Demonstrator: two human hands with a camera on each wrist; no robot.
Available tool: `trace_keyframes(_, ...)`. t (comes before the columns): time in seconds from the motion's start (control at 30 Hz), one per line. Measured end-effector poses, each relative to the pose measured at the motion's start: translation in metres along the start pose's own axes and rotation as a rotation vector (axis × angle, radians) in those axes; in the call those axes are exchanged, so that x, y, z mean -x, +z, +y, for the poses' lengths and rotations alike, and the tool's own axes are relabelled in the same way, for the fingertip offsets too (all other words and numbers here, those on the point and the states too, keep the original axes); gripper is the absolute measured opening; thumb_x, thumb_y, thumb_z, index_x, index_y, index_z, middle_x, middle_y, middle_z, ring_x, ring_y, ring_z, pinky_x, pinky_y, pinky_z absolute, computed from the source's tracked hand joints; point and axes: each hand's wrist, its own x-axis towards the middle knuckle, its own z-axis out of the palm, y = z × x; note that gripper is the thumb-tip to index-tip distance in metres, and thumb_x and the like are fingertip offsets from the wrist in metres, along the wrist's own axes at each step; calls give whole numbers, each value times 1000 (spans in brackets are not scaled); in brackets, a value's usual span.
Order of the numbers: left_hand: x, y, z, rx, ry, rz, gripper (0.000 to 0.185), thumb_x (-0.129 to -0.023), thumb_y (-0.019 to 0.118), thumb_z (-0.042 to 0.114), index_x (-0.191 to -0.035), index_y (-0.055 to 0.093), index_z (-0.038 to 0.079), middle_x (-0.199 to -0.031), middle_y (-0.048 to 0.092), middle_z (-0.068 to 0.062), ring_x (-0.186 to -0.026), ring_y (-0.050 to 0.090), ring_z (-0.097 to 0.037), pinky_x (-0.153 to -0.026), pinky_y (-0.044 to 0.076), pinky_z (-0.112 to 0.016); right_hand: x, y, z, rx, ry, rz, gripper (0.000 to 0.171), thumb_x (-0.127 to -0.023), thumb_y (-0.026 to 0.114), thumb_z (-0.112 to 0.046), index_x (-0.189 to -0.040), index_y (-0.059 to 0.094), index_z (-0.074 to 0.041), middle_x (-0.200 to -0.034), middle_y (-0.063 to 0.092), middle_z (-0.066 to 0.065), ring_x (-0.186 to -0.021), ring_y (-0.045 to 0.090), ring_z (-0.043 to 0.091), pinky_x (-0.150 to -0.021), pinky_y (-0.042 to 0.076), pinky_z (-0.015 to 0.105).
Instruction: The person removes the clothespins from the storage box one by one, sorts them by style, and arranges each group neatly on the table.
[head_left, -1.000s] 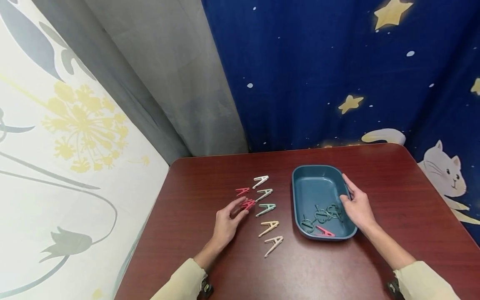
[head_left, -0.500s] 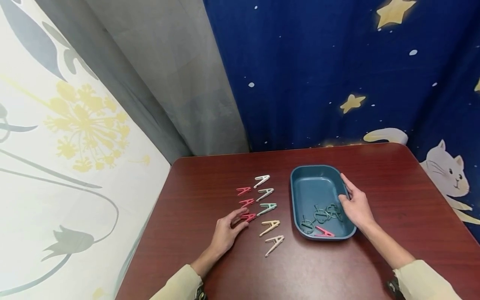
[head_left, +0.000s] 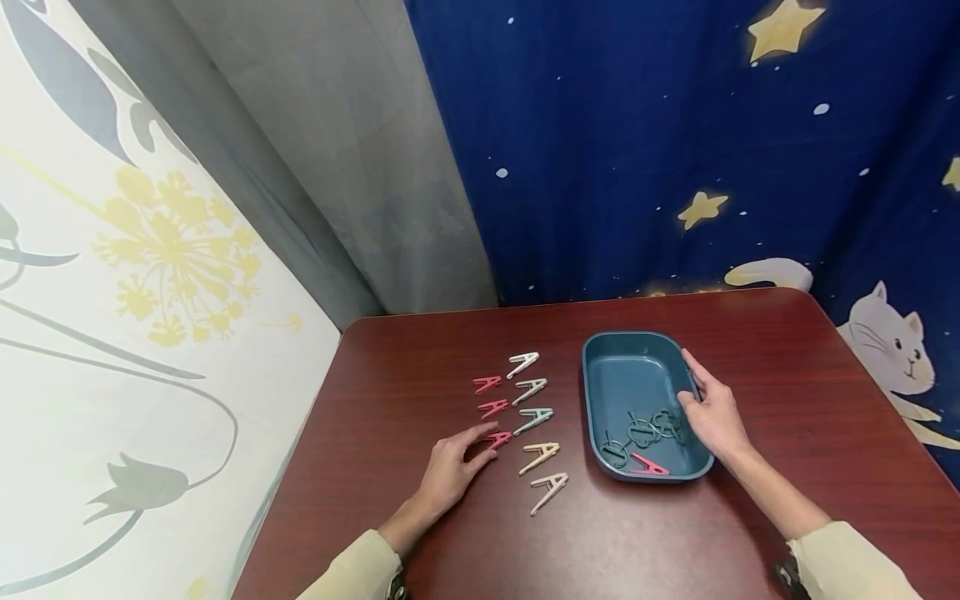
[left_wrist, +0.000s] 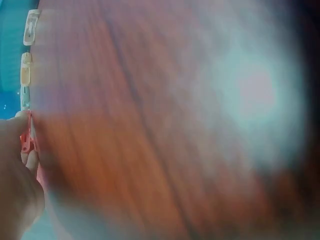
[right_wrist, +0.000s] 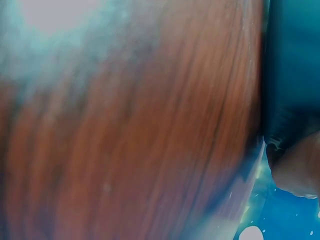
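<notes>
My left hand (head_left: 447, 472) pinches a red clothespin (head_left: 498, 439) between thumb and fingers, low over the table. The left wrist view also has this red clothespin (left_wrist: 28, 140) between the fingertips. Two more red clothespins lie just beyond, one nearer clothespin (head_left: 493, 408) and one farther clothespin (head_left: 487, 383). To their right runs a column of white, pale, mint (head_left: 534, 419), yellow (head_left: 540, 456) and cream (head_left: 550, 492) clothespins. With thumb inside and fingers outside, my right hand (head_left: 716, 414) grips the right wall of a blue tray (head_left: 587, 400).
Inside the tray lie several dark green round clips (head_left: 643, 432) and one red clothespin (head_left: 651, 465) near its front wall. The dark red-brown table (head_left: 420, 367) meets a patterned white wall on the left. A grey curtain and a blue star-print curtain (head_left: 637, 150) hang behind.
My left hand has moved a little toward the near side, leaving the second red clothespin lying behind it and a third red one at its fingertips. My right hand stays on the tray.
</notes>
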Motion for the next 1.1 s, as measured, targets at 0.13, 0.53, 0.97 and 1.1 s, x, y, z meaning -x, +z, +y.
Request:
trace_keyframes(0.13,-1,-3,-1,-23,-3,-34,45,-94,84,19,-137,72,17,-129,75,1,-118,71,-16,-95,59,-45,1,-1,1,9,-3,3,71,-100,55,5,-167,33,-10,-157,45,29,-110,57,25,-71,40,15)
trace_keyframes(0.53,-24,-5,11,31,50,28,39,-96,81,22,-134,74,13,-124,77,1,-116,72,-18,-94,58,-45,0,0,-2,0,3,-1,71,-101,54,5,-167,32,-10,-157,45,29,-124,58,40,-73,38,14)
trace_keyframes(0.97,-118,16,80,684,76,108,47,-100,71,-2,-145,62,1,-141,68,-15,-130,64,-37,-104,53,-52,0,3,-4,8,-4,14,72,-101,55,5,-167,33,-12,-156,45,31,-107,59,27,-62,42,19)
trace_keyframes(1.1,-135,33,105,867,5,84,51,-100,70,-4,-149,58,0,-147,62,-21,-139,57,-38,-113,45,-54,0,4,-4,-6,-7,9,72,-100,54,7,-167,32,-11,-157,44,31,-114,59,39,-63,42,18)
